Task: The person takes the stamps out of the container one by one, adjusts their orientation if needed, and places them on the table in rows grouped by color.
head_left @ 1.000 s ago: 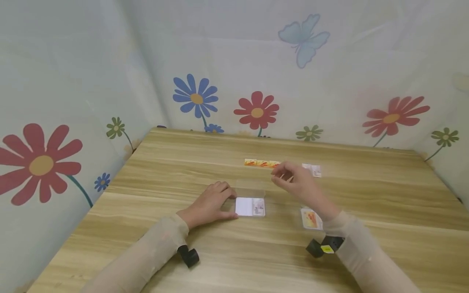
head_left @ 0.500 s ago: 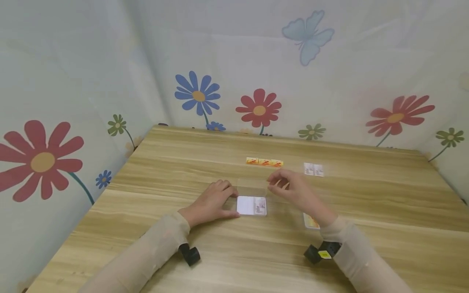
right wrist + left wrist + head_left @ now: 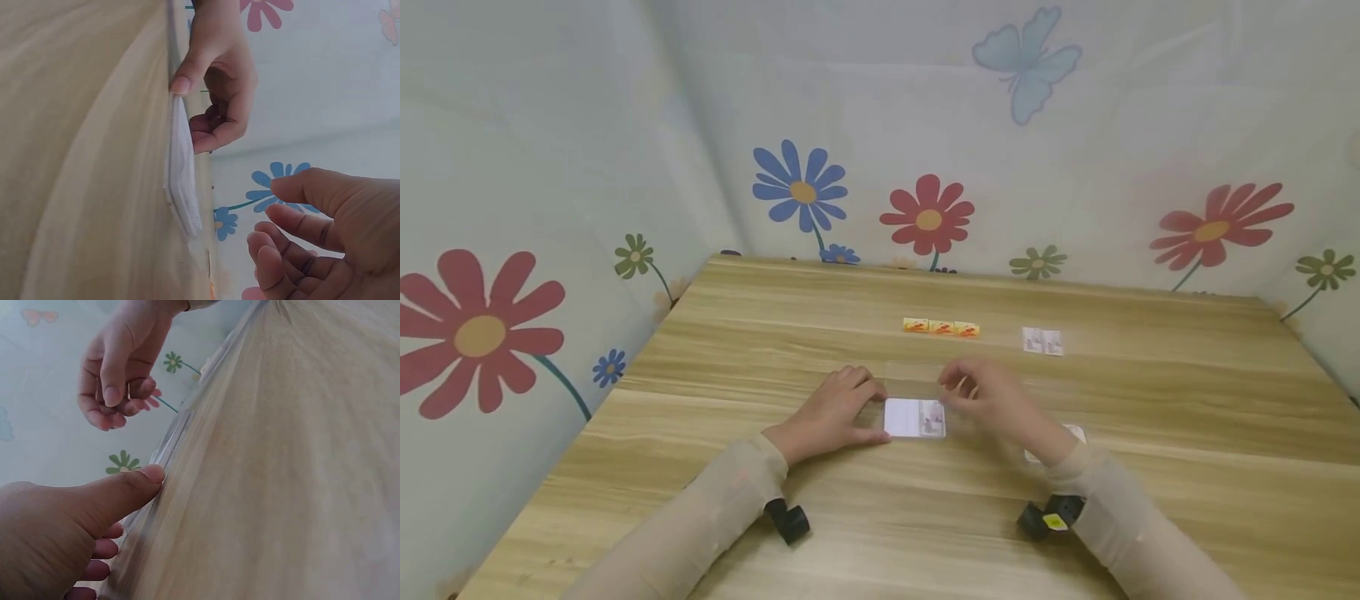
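A: Let us begin with the head view. Where do we find the case (image 3: 901, 418)?

B: It lies flat on the counter (image 3: 775, 333), between the two hands, and its long axis goes from left to right. The left hand (image 3: 829, 418) is the nearer one: it touches the short left side, with the thumb at the near corner and the first finger at the far corner. We judge that these fingers pinch the case.

A: And the right hand (image 3: 996, 404)?

B: It is just beside the far right corner, close to the edge of the clear lid (image 3: 916, 379), which extends behind the case. From its fingertips, the case lies to the left and nearer to the person.

A: How many of each do we count?

B: One case, one lid, one picture card (image 3: 932, 419) in the right half of the case, three orange cards (image 3: 942, 328) in a row, two pale cards (image 3: 1032, 340), and one pale-edged thing (image 3: 1077, 432). The right wrist hides most of this last one.

A: In the left wrist view?

B: We see one case, edge-on, with the left thumb upon its edge. The right hand is above, its fingers bent, and we see nothing in them.

A: In the right wrist view?

B: Again one case, edge-on, with the left thumb at it. The right fingers are loosely curved and apart from the thumb; between them we see nothing.
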